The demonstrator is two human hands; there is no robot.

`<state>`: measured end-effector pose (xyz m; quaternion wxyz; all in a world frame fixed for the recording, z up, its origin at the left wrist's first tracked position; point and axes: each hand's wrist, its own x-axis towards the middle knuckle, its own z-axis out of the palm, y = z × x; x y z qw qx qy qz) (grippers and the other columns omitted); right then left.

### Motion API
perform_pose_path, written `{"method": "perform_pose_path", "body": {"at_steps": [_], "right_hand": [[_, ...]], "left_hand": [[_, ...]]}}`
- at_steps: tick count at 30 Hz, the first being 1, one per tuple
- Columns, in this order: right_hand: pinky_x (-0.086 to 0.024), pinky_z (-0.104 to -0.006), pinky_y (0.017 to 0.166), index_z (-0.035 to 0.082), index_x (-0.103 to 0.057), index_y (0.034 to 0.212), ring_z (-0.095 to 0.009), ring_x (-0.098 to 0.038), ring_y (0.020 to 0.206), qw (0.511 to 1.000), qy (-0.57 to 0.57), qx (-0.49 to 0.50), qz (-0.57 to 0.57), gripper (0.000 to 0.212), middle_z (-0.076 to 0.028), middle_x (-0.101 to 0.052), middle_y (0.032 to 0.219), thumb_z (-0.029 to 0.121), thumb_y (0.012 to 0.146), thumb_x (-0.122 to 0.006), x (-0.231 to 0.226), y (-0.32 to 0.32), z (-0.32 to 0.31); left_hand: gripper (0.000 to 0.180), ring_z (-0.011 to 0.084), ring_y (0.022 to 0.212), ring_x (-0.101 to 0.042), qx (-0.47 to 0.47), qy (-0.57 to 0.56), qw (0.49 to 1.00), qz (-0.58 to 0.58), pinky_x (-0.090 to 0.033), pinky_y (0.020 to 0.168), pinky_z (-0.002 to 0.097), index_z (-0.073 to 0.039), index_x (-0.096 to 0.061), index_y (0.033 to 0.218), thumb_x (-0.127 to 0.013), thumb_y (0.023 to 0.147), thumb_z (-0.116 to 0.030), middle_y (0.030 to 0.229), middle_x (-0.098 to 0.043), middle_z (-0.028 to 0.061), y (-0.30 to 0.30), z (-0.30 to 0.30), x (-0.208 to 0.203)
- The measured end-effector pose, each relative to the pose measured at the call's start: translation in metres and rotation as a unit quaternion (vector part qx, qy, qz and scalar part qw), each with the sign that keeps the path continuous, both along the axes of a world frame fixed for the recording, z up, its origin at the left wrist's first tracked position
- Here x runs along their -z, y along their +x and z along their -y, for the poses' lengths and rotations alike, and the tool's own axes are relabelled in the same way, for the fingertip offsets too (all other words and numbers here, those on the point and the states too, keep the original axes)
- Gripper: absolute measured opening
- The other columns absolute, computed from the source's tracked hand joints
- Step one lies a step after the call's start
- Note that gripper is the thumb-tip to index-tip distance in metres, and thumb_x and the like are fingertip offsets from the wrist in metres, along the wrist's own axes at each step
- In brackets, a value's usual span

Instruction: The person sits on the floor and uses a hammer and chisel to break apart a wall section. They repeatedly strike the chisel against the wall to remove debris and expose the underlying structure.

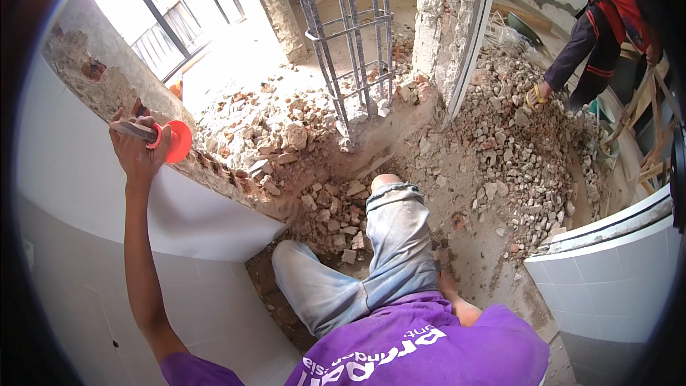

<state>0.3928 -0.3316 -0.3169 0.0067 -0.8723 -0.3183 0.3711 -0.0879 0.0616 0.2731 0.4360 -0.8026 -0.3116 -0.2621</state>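
My left hand (140, 149) is raised at the broken top edge of the tiled wall (214, 211), with its fingers wrapped around a chisel. The chisel (136, 129) has a grey metal shaft and a round orange-red hand guard (180, 141). Just behind the guard lies the rough masonry edge (93, 68), with bits of brick showing. Only part of my right arm (463, 309) shows, below the purple sleeve; the hand is hidden beside my bent leg in dusty jeans (396, 236).
Rubble (500, 150) covers much of the floor. Exposed steel bars (350, 36) stand ahead, beside a broken pillar (446, 21). At the far right a co-worker in red and dark clothing (600, 36) bends with one hand at the rubble, near wooden strips (654, 114). A low tiled wall (607, 271) stands right.
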Motion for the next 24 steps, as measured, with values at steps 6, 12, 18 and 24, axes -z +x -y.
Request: {"method": "perform_pose_path", "body": {"at_steps": [6,12,18,24], "right_hand": [[-0.046,-0.0492,0.085,0.002,-0.052,0.116,-0.043,-0.057,0.101,0.999,0.007,-0.003,-0.049,0.059,-0.026,-0.061,0.107,0.048,0.079,-0.058,-0.037,0.004,-0.005],[-0.043,-0.0465,0.092,0.003,-0.048,0.122,-0.039,-0.054,0.111,0.994,0.087,0.066,-0.010,0.061,-0.025,-0.058,0.115,0.036,0.073,-0.062,-0.021,0.012,0.010],[-0.044,-0.0466,0.091,0.006,-0.047,0.124,-0.037,-0.055,0.110,0.996,0.056,0.065,0.004,0.060,-0.023,-0.058,0.115,0.035,0.074,-0.061,-0.012,0.018,0.006],[-0.044,-0.0463,0.092,0.007,-0.043,0.129,-0.037,-0.055,0.109,0.998,0.055,0.044,-0.002,0.065,-0.023,-0.058,0.115,0.038,0.075,-0.061,0.001,0.022,0.008]], "left_hand": [[0.018,0.0199,0.093,-0.062,0.064,0.025,0.997,-0.046,-0.034,0.101,0.0442,-0.007,-0.063,0.090,-0.072,0.075,-0.014,0.074,-0.061,0.0028,0.004,-0.003,-0.001],[0.036,0.0177,0.096,-0.062,-0.001,0.013,0.998,-0.057,-0.034,0.102,0.0420,-0.014,-0.061,0.106,-0.074,0.072,-0.010,0.079,-0.057,0.0002,0.007,-0.005,0.002],[0.025,0.0157,0.093,-0.061,-0.039,0.019,0.997,-0.065,-0.033,0.102,0.0397,-0.014,-0.065,0.096,-0.074,0.074,-0.021,0.078,-0.061,0.0021,0.003,-0.009,0.004],[0.025,0.0199,0.095,-0.062,-0.091,0.006,0.995,-0.048,-0.035,0.098,0.0396,-0.011,-0.066,0.097,-0.071,0.077,-0.027,0.077,-0.063,0.0052,0.015,-0.002,0.001]]}}
